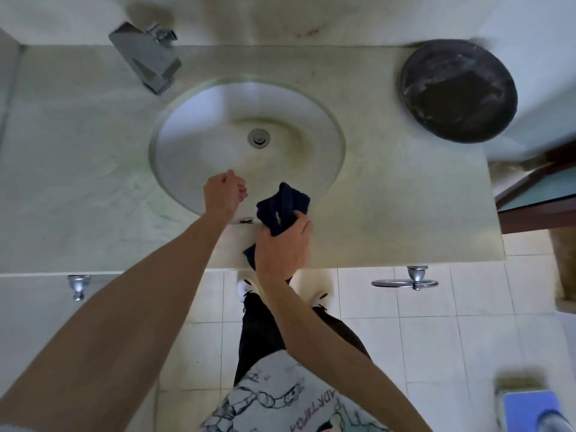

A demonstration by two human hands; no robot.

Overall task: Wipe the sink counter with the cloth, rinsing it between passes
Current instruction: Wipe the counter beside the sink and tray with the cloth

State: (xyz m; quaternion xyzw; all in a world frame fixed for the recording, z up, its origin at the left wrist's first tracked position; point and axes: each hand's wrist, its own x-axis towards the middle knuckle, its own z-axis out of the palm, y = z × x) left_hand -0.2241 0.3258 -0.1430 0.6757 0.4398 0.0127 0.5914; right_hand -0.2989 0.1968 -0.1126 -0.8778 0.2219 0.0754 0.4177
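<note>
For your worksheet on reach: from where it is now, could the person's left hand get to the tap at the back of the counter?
Probably yes. The left hand, fingers curled and holding nothing, hangs over the near side of the basin, and only open basin lies between it and the tap. The right hand grips the cloth off to the side.

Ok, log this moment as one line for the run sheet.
right hand grips cloth at basin front edge | left hand curled, empty, over basin | tap shows no water | tray on counter
</note>
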